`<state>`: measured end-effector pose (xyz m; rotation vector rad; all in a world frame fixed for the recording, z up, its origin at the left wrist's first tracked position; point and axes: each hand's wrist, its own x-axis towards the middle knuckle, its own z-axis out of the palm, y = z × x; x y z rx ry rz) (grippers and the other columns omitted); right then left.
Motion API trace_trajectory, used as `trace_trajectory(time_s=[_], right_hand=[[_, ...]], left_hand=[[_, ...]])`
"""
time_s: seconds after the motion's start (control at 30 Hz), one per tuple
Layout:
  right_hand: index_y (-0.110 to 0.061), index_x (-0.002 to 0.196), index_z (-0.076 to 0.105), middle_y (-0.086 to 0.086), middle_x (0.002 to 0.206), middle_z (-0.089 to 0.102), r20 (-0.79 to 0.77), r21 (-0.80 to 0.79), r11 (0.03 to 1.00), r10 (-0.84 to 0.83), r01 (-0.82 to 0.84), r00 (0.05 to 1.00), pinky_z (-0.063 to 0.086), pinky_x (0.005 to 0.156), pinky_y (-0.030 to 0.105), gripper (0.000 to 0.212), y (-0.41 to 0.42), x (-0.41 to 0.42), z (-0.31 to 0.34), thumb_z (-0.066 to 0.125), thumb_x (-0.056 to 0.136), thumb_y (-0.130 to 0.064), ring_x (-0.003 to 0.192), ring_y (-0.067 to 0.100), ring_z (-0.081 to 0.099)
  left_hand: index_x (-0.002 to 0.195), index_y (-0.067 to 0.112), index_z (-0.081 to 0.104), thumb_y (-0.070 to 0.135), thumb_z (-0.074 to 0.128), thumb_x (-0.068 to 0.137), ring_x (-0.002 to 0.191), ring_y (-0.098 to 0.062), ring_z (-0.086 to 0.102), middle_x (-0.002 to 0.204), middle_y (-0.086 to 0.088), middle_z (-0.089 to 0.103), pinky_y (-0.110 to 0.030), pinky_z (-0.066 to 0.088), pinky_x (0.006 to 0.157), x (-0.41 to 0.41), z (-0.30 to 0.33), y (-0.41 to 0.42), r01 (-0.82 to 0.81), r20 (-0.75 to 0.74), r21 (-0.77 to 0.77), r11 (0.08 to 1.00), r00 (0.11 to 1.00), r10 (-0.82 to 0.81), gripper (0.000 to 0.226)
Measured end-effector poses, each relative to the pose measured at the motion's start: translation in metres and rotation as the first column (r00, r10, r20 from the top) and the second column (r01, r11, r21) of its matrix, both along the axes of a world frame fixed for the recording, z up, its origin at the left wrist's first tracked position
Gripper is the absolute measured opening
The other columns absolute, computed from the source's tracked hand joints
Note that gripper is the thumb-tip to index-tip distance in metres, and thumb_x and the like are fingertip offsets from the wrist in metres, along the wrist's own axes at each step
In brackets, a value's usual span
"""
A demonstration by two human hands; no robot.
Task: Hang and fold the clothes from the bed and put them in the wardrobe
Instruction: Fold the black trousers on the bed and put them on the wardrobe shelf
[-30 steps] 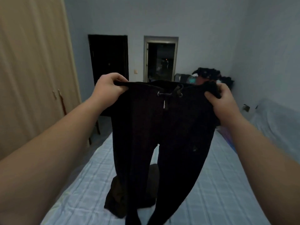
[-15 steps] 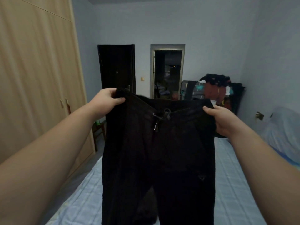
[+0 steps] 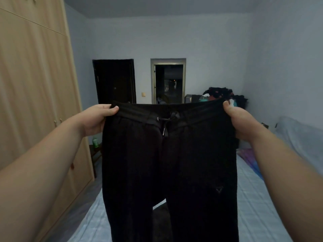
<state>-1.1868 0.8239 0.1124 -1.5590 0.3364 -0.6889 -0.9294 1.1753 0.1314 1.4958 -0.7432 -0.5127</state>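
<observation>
The left hand (image 3: 97,120) and the right hand (image 3: 240,122) each pinch one end of the waistband of a pair of black trousers (image 3: 167,172), thumb on the near face, fingers hidden behind the cloth. The waistband is stretched level between the hands at arm's length; both legs hang straight down from it over the bed (image 3: 258,206). A drawstring (image 3: 166,124) hangs at the midpoint between the hands.

Handling: the fabric appears soft, limp and light; it should drape and not hold any shape unaided. The waistband corners are the firmest grip points. For folding, bring the hands together to lay one leg over the other.

Clearance: below the hands, the bed offers a broad flat surface. Beyond the left hand stands the wardrobe (image 3: 40,102), doors closed, with a narrow floor strip between it and the bed edge. Beyond the right hand, a clothes pile (image 3: 222,92) sits at the far wall.
</observation>
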Motion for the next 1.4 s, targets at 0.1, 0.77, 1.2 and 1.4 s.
trace_trajectory(time_s=[0.1,0.77,1.2,1.4], right_hand=[[-0.005,0.11,0.069,0.014,0.107,0.076,-0.113,0.152,0.985,-0.063,0.08,0.992,0.055,0.082,0.041,0.044,0.014,0.018,-0.011,0.05,0.102,-0.045,0.095,0.029,0.074],[-0.025,0.116,0.074,0.008,0.124,0.071,0.169,0.313,0.909,0.231,-0.274,0.958,0.047,0.106,0.047,0.045,0.138,0.095,-0.067,0.047,0.098,-0.057,0.118,0.025,0.065],[-0.009,0.119,0.065,0.01,0.12,0.069,0.164,0.192,0.977,-0.122,0.09,0.979,0.052,0.099,0.038,0.028,0.072,0.057,-0.088,0.042,0.103,-0.006,0.12,0.026,0.062],[-0.022,0.148,0.045,0.003,0.144,0.055,-0.055,0.113,0.983,0.151,-0.144,0.987,0.04,0.113,0.047,0.055,0.033,0.053,-0.096,0.063,0.098,-0.033,0.13,0.021,0.054]], left_hand=[[0.122,0.001,0.063,0.02,0.051,0.103,0.104,-0.027,0.072,0.118,-0.016,0.072,-0.033,0.062,0.075,0.001,-0.007,-0.01,-0.076,-0.031,0.092,0.993,0.996,0.08,0.03],[0.125,0.02,0.063,0.037,0.055,0.1,0.105,-0.02,0.071,0.113,-0.004,0.074,-0.039,0.058,0.088,-0.101,-0.06,-0.106,0.022,0.049,-0.166,0.986,0.999,-0.014,0.031],[0.118,0.02,0.063,0.002,0.051,0.1,0.102,-0.019,0.069,0.111,-0.002,0.071,-0.031,0.058,0.076,-0.087,-0.058,-0.109,-0.134,-0.026,-0.29,0.948,0.991,0.132,0.028],[0.126,0.014,0.061,0.0,0.05,0.099,0.101,-0.02,0.072,0.114,-0.006,0.073,-0.032,0.061,0.075,-0.08,-0.045,-0.106,0.032,-0.005,-0.287,0.957,0.999,-0.035,0.033]])
